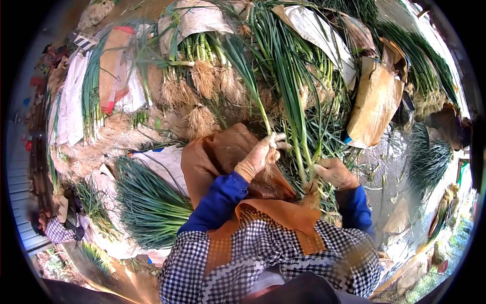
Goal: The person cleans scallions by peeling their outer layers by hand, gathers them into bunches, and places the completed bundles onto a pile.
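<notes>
Sheeting (71, 109), white and crumpled, lies at our far left, beside a bundle of green stalks (91, 104). Next we see a fan of dark green leaves (152, 202) spread near the brown cloth (215, 157) over our lap. Beyond that cloth, rooted bunches (205, 78) turn their pale, tangled ends toward us. In front of our body, our left hand (263, 154) is clamped on a slim stalk (262, 115) near its rooted end, the leaves pointing away from us. Just to the right, our right hand (335, 173) is closed on the lower part of some thicker stalks (298, 154), their roots (311, 196) close to our checked clothing (278, 248). Farther right we have a yellowish-brown sack (374, 104), then another leafy bundle (429, 152) on a glossy grey surface (379, 177).
</notes>
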A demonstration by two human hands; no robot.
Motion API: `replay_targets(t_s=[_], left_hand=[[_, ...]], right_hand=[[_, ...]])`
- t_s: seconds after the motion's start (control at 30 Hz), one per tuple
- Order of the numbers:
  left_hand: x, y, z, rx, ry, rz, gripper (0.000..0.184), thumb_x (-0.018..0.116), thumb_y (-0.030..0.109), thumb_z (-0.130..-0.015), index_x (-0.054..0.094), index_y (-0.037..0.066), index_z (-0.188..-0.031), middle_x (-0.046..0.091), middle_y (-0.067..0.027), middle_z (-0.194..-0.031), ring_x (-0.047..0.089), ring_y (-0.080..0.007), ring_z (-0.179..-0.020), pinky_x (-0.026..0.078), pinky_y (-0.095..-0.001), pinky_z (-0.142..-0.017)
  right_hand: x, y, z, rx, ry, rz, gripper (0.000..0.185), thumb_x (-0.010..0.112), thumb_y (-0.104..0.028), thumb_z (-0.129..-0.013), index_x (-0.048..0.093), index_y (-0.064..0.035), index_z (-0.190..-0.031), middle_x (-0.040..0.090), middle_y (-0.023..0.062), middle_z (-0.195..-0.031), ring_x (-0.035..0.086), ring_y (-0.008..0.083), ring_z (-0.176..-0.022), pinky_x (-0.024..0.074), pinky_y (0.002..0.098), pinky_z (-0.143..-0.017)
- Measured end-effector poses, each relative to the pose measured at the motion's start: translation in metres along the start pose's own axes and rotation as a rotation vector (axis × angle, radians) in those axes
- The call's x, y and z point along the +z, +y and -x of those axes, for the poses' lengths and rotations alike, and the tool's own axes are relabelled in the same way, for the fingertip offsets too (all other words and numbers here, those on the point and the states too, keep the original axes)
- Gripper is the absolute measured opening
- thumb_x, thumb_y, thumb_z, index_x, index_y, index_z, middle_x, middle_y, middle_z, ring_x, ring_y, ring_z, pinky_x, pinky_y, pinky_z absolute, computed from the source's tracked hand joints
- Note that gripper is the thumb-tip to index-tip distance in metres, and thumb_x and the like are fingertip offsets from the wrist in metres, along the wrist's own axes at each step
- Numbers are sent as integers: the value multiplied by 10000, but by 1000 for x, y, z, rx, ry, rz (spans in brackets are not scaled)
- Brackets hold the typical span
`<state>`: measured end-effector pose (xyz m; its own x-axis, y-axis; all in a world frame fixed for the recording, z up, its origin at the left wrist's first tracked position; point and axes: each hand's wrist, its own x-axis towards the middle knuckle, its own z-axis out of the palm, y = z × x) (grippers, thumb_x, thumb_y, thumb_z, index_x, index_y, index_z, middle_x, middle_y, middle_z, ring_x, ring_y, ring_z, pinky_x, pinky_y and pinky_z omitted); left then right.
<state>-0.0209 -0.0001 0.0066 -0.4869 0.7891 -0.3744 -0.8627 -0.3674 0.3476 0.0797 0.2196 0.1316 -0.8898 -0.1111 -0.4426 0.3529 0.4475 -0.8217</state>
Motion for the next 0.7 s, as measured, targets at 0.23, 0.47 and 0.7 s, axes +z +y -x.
replay_targets(t_s=[0.23, 0.47, 0.7], left_hand=[[15, -46, 8, -256, 112, -123, 349, 553, 353, -881, 593, 45, -1040, 593, -23, -910, 548, -107, -757, 458, -225, -653], [6, -32, 3, -106, 310, -159, 322, 503, 263, -910, 604, 3, -1072, 654, -76, -964, 589, -116, -754, 471, -197, -629], [17, -51, 0, 70, 202, -271, 136, 571, 118, -848, 588, 25, -946, 585, -33, -736, 558, -121, -636, 441, -224, -584]], right_hand=[[38, -15, -18, -44, -14, -443, 258, 547, -235, -905, 610, -25, -769, 459, -58, -595, 342, 44, -512, 276, 216, -452], [-5, 31, 31, -668, -617, -250, 262, 559, -184, -874, 557, -46, -652, 496, 18, -509, 435, 126, -412, 356, 267, -392], [43, 79, -72, 74, 83, -463, 449, 506, -409, -886, 590, -5, -1064, 628, 106, -968, 596, 205, -873, 461, 296, -801]])
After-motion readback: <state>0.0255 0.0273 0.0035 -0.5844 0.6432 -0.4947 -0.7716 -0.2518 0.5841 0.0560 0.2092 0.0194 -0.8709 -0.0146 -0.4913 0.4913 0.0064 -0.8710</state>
